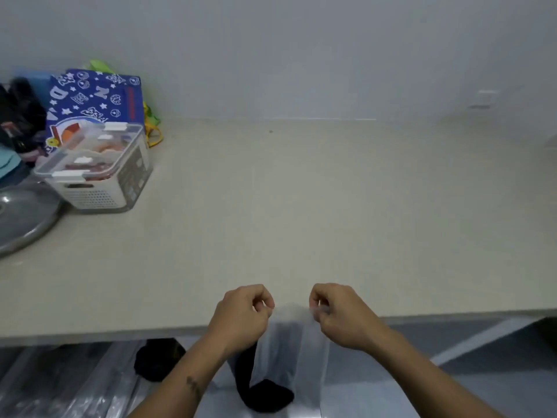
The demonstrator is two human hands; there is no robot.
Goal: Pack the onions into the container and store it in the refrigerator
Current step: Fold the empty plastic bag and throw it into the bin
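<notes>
Fig.: L hand (242,312) & R hand (337,313) both pinching top edge of thin clear plastic bag (289,351), hanging off counter (301,206) front edge. Lidded container (99,170) far L on counter, reddish contents, prob. onions. Rigid, prob. light; grip by side walls.

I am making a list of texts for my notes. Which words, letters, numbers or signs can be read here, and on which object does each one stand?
"D", "N": single white letters on the blue patterned bag.
Red strip on the same bag: blurred, unreadable.
Label on the container: too small to read.
Nothing else carries text.
</notes>
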